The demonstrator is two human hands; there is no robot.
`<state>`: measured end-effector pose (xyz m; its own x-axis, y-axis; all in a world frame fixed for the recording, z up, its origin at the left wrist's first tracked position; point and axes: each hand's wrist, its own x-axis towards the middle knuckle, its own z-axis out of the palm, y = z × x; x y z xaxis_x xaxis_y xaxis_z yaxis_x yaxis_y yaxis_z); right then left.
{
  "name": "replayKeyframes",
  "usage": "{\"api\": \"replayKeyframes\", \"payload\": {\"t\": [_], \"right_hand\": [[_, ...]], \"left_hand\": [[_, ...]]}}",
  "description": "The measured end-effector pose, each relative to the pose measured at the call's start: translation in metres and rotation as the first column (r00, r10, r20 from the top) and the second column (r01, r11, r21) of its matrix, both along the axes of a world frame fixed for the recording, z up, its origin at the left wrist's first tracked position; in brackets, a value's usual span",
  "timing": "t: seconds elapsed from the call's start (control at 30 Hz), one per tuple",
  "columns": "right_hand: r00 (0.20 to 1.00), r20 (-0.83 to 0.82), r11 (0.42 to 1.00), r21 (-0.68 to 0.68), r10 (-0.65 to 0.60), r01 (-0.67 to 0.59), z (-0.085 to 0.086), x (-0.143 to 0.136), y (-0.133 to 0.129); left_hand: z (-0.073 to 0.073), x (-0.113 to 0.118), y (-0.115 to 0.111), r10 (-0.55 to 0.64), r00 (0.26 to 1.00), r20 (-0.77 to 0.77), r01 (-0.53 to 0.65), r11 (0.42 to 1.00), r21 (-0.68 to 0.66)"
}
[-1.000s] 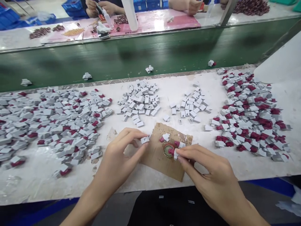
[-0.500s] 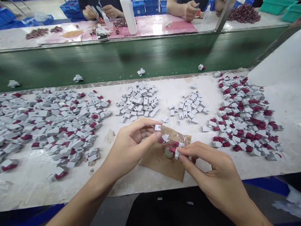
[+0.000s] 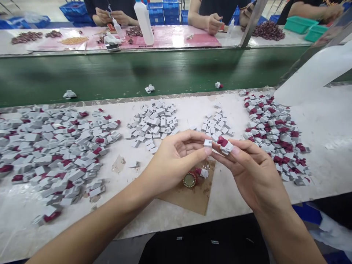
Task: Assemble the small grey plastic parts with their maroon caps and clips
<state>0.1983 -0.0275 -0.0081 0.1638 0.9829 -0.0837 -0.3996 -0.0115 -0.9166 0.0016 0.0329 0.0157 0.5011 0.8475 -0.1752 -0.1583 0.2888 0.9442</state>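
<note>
Between thumb and forefinger, my left hand [image 3: 178,157] pinches a small light-grey plastic block [image 3: 208,143] with a notch in it. Close to its right, my right hand [image 3: 253,165] grips a grey and dark-red plastic piece [image 3: 224,144], its red end up and toward the left. The two parts are held apart by a small gap. Below the hands lies a piece of brown cardboard [image 3: 189,200] bearing a bottle cap [image 3: 189,179]. Another grey and red piece [image 3: 204,172] rests beside the cap.
Heaps of grey and red pieces lie at left [image 3: 66,146] and right [image 3: 277,135]. Plain grey blocks [image 3: 154,119] are piled between them. A green belt [image 3: 110,69] carries a few pieces. Across it, co-workers' hands [image 3: 214,24] work by a white bottle [image 3: 144,24].
My right hand has lifted the grey and red piece from above the cap and turned it, bringing it up near the left hand's block. The whole view has shifted slightly.
</note>
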Motion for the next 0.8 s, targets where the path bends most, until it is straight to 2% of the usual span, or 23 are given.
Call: {"api": "replayKeyframes", "payload": {"t": [0.23, 0.43, 0.5, 0.6, 0.7, 0.8], "right_hand": [[0.999, 0.038, 0.999, 0.032, -0.010, 0.009, -0.006, 0.000, -0.001], [0.940, 0.339, 0.997, 0.053, 0.036, -0.057, 0.002, 0.010, 0.002], [0.922, 0.381, 0.994, 0.059, 0.065, -0.095, 0.006, 0.015, 0.009], [0.906, 0.412, 0.992, 0.041, 0.094, -0.121, 0.012, 0.023, 0.030], [0.860, 0.497, 0.988, 0.027, 0.120, -0.154, 0.016, 0.028, 0.064], [0.720, 0.681, 0.978, 0.029, 0.132, -0.207, 0.018, 0.031, 0.114]], "left_hand": [[-0.004, 0.001, 0.000, -0.013, 0.999, 0.031, 0.014, 0.999, -0.029], [-0.006, 0.001, 0.008, -0.057, 0.996, -0.062, 0.061, 0.996, 0.062], [-0.005, 0.000, 0.015, -0.085, 0.989, -0.120, 0.097, 0.991, 0.093], [0.000, 0.000, 0.037, -0.092, 0.974, -0.206, 0.131, 0.973, 0.187], [0.003, 0.002, 0.070, -0.096, 0.950, -0.296, 0.186, 0.938, 0.293], [0.004, 0.005, 0.114, -0.042, 0.909, -0.415, 0.224, 0.889, 0.398]]}}
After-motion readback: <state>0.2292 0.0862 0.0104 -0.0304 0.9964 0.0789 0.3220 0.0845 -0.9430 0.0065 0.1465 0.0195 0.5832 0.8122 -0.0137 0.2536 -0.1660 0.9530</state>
